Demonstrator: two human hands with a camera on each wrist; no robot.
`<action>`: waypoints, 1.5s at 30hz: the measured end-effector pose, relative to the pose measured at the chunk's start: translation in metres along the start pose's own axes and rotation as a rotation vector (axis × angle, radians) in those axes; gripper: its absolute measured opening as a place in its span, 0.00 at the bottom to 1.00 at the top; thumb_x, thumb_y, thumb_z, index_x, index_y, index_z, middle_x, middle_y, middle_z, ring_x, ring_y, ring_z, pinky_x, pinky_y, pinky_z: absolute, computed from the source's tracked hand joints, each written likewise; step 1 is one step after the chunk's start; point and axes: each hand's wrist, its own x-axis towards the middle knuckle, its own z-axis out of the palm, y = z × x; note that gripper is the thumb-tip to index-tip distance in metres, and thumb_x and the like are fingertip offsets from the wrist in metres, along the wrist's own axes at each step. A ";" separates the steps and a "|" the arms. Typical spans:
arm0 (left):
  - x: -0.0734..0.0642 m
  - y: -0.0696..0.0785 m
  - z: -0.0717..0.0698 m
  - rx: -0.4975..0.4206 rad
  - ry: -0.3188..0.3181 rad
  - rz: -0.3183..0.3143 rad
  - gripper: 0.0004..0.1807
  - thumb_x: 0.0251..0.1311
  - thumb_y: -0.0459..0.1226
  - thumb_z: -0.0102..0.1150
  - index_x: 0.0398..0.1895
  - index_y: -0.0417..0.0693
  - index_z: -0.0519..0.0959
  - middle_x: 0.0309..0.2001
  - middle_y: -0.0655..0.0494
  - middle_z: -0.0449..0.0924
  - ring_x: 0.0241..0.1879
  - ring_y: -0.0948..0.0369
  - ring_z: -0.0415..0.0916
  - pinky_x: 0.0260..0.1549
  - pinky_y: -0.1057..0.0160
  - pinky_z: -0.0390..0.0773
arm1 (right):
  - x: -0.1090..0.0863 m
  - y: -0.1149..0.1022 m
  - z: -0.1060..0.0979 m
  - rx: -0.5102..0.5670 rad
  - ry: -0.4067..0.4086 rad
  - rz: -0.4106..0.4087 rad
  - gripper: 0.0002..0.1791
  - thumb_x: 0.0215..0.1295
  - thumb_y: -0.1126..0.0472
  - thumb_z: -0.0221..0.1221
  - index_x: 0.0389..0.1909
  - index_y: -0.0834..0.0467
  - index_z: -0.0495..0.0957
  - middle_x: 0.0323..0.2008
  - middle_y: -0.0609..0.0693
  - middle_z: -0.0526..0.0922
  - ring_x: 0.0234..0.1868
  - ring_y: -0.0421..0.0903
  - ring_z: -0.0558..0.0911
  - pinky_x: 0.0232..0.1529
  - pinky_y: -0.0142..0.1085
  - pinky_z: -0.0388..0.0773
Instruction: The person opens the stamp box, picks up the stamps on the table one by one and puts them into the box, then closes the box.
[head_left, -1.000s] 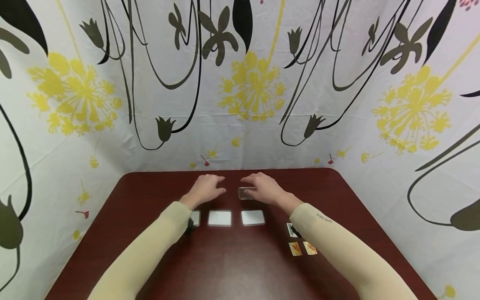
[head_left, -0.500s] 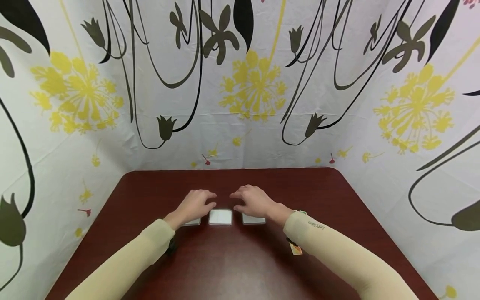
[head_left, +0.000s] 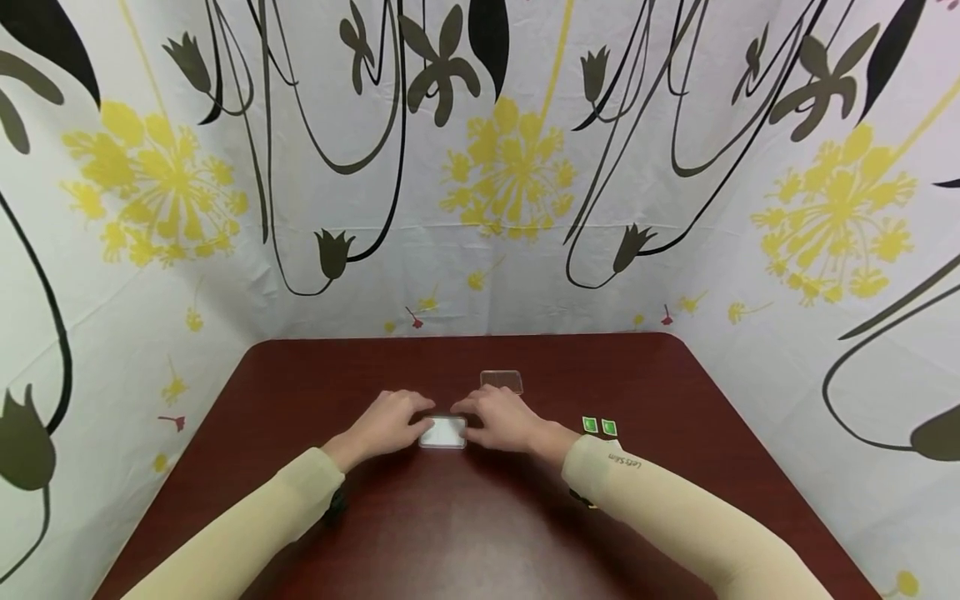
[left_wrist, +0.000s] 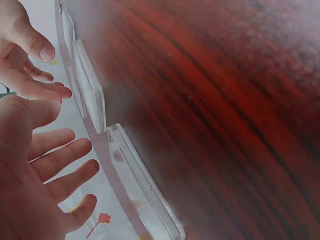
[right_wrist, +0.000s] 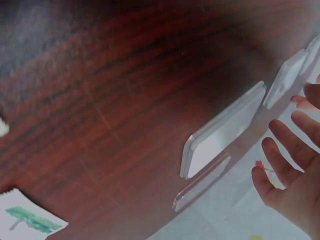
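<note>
backdrop: flowery cloth (head_left: 517,275) is hanging around one dark red-brown table (head_left: 450,533)
cases: three white cases (right_wrist: 225,132) are sitting in a row, the middle case (head_left: 442,432) peeking out between the hands
clear box: just one clear box (head_left: 501,381), lying behind the row toward the far edge
stamps: two green stamps (head_left: 590,425) are showing near the right sleeve (head_left: 675,508)
hands: left hand (head_left: 384,423) and right hand (head_left: 501,418) are hovering around the row, fingers loosely spread, gripping nothing
room: wood's stretching wide from the row toward the near side
</note>
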 end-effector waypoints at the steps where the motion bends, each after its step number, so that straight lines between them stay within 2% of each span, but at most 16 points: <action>1: -0.001 0.000 0.001 0.008 -0.004 0.006 0.22 0.67 0.47 0.64 0.58 0.44 0.83 0.53 0.53 0.84 0.54 0.57 0.80 0.54 0.50 0.76 | 0.000 -0.001 0.001 -0.003 0.002 -0.003 0.20 0.65 0.49 0.66 0.57 0.48 0.83 0.50 0.43 0.84 0.50 0.44 0.80 0.45 0.43 0.79; 8: -0.007 0.002 0.011 0.085 -0.043 0.030 0.29 0.60 0.55 0.68 0.59 0.48 0.83 0.53 0.54 0.83 0.53 0.55 0.78 0.53 0.44 0.74 | -0.001 -0.004 0.011 -0.024 -0.023 0.006 0.23 0.64 0.45 0.66 0.58 0.48 0.83 0.51 0.42 0.84 0.51 0.44 0.79 0.50 0.45 0.77; 18: -0.009 0.007 0.012 0.106 -0.067 0.011 0.31 0.58 0.55 0.70 0.59 0.46 0.82 0.53 0.52 0.80 0.52 0.53 0.76 0.52 0.43 0.73 | 0.000 -0.007 0.016 -0.109 -0.067 0.000 0.24 0.63 0.41 0.67 0.56 0.46 0.83 0.50 0.42 0.83 0.54 0.45 0.78 0.57 0.50 0.74; 23: -0.006 0.009 0.013 0.094 -0.105 -0.004 0.33 0.59 0.53 0.70 0.62 0.44 0.80 0.50 0.54 0.77 0.48 0.56 0.73 0.48 0.48 0.72 | 0.000 -0.008 0.015 -0.096 -0.063 -0.013 0.22 0.62 0.42 0.69 0.54 0.47 0.84 0.49 0.43 0.83 0.52 0.45 0.79 0.54 0.46 0.76; 26: -0.004 0.011 0.013 0.119 -0.127 0.003 0.33 0.60 0.52 0.69 0.64 0.42 0.78 0.49 0.53 0.74 0.48 0.56 0.70 0.45 0.50 0.71 | 0.001 -0.009 0.014 -0.075 -0.053 -0.018 0.20 0.61 0.46 0.70 0.52 0.47 0.85 0.48 0.44 0.83 0.50 0.46 0.79 0.52 0.44 0.77; 31: -0.003 0.015 0.013 0.202 -0.132 0.014 0.29 0.60 0.51 0.68 0.58 0.42 0.81 0.45 0.53 0.71 0.46 0.55 0.67 0.42 0.50 0.71 | 0.004 -0.011 0.016 -0.071 -0.048 -0.020 0.18 0.60 0.49 0.70 0.51 0.47 0.86 0.47 0.45 0.83 0.47 0.46 0.79 0.50 0.43 0.77; 37: -0.001 0.019 0.011 0.271 -0.141 -0.015 0.27 0.59 0.52 0.68 0.55 0.45 0.80 0.44 0.55 0.70 0.45 0.56 0.65 0.44 0.49 0.69 | 0.007 -0.012 0.015 -0.104 -0.021 -0.029 0.17 0.57 0.49 0.72 0.48 0.47 0.87 0.45 0.44 0.82 0.45 0.46 0.78 0.47 0.43 0.77; 45: -0.001 0.021 0.008 0.257 -0.168 -0.027 0.27 0.58 0.53 0.69 0.56 0.46 0.80 0.46 0.54 0.73 0.47 0.54 0.69 0.48 0.46 0.70 | 0.004 -0.014 0.017 -0.086 -0.013 -0.016 0.17 0.56 0.49 0.73 0.47 0.47 0.86 0.46 0.44 0.82 0.44 0.45 0.77 0.47 0.43 0.76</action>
